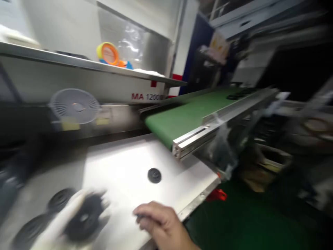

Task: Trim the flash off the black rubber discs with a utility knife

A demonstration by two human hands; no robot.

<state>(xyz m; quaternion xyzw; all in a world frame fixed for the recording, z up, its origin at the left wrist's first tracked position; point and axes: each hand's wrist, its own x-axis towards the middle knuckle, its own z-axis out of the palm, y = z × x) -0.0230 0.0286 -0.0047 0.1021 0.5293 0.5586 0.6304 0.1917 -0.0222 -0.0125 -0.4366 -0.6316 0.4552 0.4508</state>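
Gripping a black disc (84, 224) is the left hand (62, 220), the right hand (164, 222) pinching a dark piece (139, 216).

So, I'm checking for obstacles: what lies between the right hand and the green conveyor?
In the head view, a black disc on the white board lies between the right hand and the green conveyor.

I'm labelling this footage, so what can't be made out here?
All in the head view:
- Small dark item in the right hand: mostly hidden by its fingers.
- Round black disc in the white-gloved left hand: detail lost to blur.
- Dark pieces far along the green conveyor belt: too small, blurred to count.
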